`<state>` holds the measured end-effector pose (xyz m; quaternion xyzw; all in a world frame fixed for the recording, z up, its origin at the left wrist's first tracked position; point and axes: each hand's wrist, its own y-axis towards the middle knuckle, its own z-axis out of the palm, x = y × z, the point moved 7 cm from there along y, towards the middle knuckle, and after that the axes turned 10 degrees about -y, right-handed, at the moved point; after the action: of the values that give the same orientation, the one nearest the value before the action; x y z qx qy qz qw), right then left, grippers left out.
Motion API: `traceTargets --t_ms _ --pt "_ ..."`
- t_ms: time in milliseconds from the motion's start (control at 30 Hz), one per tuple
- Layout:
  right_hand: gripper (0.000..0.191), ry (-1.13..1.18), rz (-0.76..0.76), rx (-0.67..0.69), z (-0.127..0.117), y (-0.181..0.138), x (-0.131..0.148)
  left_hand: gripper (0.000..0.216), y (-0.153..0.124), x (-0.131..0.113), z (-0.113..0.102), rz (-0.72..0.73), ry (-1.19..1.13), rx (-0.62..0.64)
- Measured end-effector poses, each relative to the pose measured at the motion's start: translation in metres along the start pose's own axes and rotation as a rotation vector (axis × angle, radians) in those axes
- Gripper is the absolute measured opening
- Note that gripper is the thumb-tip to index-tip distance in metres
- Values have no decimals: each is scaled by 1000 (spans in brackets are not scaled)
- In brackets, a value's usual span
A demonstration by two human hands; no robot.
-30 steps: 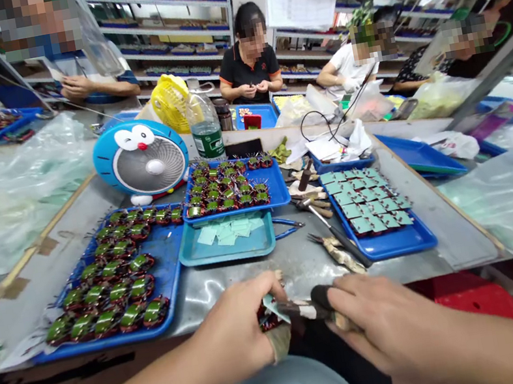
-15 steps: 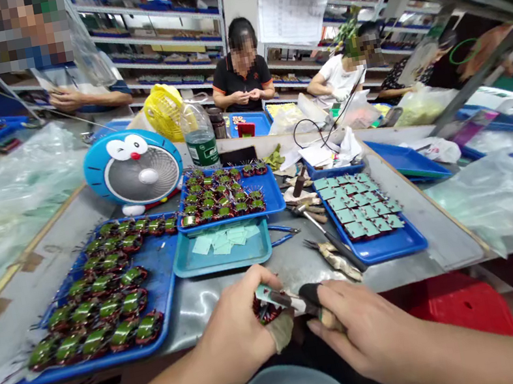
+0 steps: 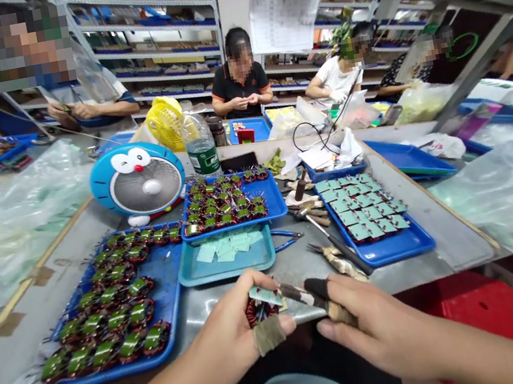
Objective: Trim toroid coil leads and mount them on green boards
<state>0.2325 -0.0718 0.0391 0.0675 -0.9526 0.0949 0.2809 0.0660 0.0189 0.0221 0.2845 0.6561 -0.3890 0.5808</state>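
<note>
In the head view my left hand (image 3: 233,325) is closed around a copper-wound coil (image 3: 256,312) topped with a pale green board (image 3: 265,296). Olive tape wraps its thumb. My right hand (image 3: 365,318), with a black cover on one finger, grips pliers (image 3: 299,295) with worn, tan-wrapped handles. The dark jaws reach to the right edge of the board; whether they clamp a wire there is too small to tell. Coils with green tops stand in rows in the left blue tray (image 3: 169,300). A teal tray (image 3: 228,272) holds loose green boards.
Board-topped coils fill most of the right blue tray (image 3: 396,251). Blue-handled cutters (image 3: 287,237) and taped pliers (image 3: 341,261) lie between the trays. A second blue coil tray (image 3: 275,198), a cartoon fan (image 3: 138,181) and a bottle (image 3: 202,148) stand behind. Co-workers sit opposite.
The view has tilted slightly, so the bench sits lower in the picture. Both hands stay together, with the coil turned a little and the plier jaws still at the board's edge.
</note>
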Motion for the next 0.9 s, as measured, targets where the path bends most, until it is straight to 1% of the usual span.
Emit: traceTargets --t_ms 167,367,500,633,900 --pt "12 -21 -35 35 0 -1 3 39 0 1 2 13 126 -14" --pt "15 -109 -70 114 -8 -5 10 41 -5 -5 11 2 120 53" --pt "15 -151 -61 102 -8 -10 10 36 -9 -10 16 -6 99 83" --pt "11 -172 -46 95 -3 -13 11 38 -9 -13 17 11 137 65" --pt "12 -240 -42 -10 6 -18 8 33 -10 -18 20 48 105 14"
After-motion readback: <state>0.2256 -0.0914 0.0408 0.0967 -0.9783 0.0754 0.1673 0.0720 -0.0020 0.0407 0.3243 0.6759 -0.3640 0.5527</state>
